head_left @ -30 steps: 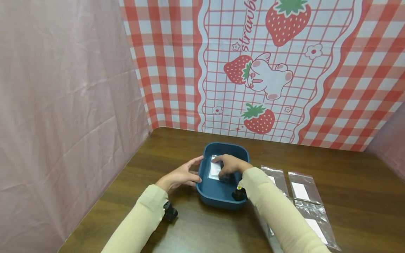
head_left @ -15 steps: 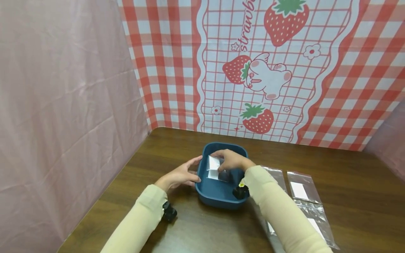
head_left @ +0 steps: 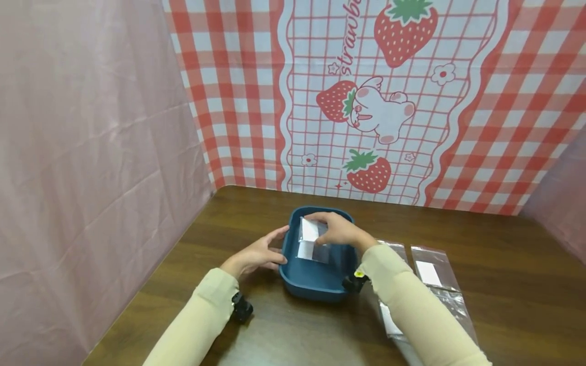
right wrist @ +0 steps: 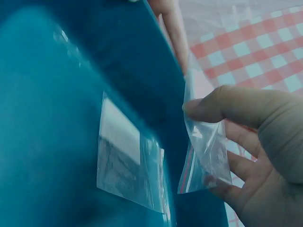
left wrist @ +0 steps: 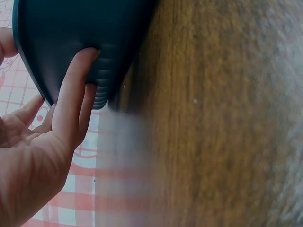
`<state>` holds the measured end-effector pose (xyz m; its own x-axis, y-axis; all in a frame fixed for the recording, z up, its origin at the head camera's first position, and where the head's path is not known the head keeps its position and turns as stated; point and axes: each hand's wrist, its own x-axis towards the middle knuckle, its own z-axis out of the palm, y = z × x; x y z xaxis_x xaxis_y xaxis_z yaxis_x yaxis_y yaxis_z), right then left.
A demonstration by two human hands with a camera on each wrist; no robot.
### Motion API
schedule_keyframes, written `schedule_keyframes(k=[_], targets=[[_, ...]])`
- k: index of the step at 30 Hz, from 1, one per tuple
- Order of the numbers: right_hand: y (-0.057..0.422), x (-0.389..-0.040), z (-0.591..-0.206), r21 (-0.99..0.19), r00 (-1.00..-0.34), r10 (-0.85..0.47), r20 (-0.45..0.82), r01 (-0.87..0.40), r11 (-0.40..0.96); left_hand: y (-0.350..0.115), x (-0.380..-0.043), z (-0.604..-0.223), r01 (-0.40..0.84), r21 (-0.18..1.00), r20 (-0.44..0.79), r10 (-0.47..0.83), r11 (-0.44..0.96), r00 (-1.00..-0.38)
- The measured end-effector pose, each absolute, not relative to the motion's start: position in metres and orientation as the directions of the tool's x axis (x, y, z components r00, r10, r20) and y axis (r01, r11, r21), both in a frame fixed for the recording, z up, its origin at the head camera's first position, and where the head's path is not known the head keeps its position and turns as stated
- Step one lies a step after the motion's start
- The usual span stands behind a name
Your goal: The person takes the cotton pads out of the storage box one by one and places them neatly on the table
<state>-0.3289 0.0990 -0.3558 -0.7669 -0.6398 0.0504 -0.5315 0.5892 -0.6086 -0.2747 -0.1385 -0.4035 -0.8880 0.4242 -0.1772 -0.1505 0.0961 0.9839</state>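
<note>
My right hand [head_left: 340, 230] pinches a small clear zip-lock bag [right wrist: 206, 144] with a white panel, thumb on one face and fingers behind it. The held bag is raised over the blue plastic bin [head_left: 316, 278], tilted upright. Below it, a second zip-lock bag [right wrist: 124, 149] lies on the bin's floor near the wall. My left hand [head_left: 257, 255] touches the bin's left side with spread, mostly straight fingers. In the left wrist view, fingertips [left wrist: 87, 56] press against the bin's outer wall.
Right of the bin, several more zip-lock bags [head_left: 428, 273] with white panels lie on the brown wooden table [head_left: 256, 335], partly hidden by my right sleeve [head_left: 412, 300]. A strawberry-print checked cloth [head_left: 247, 127] hangs behind, and a pink curtain [head_left: 100, 178] at the left.
My right hand has lifted one zip-lock bag off the other inside the bin, moving up and tilting it. The lower bag now shows more. My left hand has stayed at the bin's side.
</note>
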Motion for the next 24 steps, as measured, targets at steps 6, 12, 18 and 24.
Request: schedule_keyframes(k=[6, 12, 18, 24], targets=[[0.108, -0.315, -0.350, -0.614, -0.756, -0.647, 0.098, -0.558, 0.559, -0.137, -0.275, -0.402, -0.143, 0.983, -0.180, 0.424, 0.116, -0.887], [0.116, -0.303, -0.347, -0.632, -0.762, -0.638, 0.114, -0.551, 0.545, -0.137, -0.275, -0.403, -0.146, 0.980, -0.189, 0.412, 0.134, -0.891], [0.124, -0.291, -0.347, -0.642, -0.749, -0.642, 0.164, -0.575, 0.506, -0.136, -0.275, -0.403, -0.146, 0.982, -0.184, 0.407, 0.122, -0.895], [0.135, -0.279, -0.347, -0.629, -0.725, -0.649, 0.230, -0.619, 0.469, -0.135, -0.274, -0.403, -0.142, 0.986, -0.168, 0.423, 0.091, -0.891]])
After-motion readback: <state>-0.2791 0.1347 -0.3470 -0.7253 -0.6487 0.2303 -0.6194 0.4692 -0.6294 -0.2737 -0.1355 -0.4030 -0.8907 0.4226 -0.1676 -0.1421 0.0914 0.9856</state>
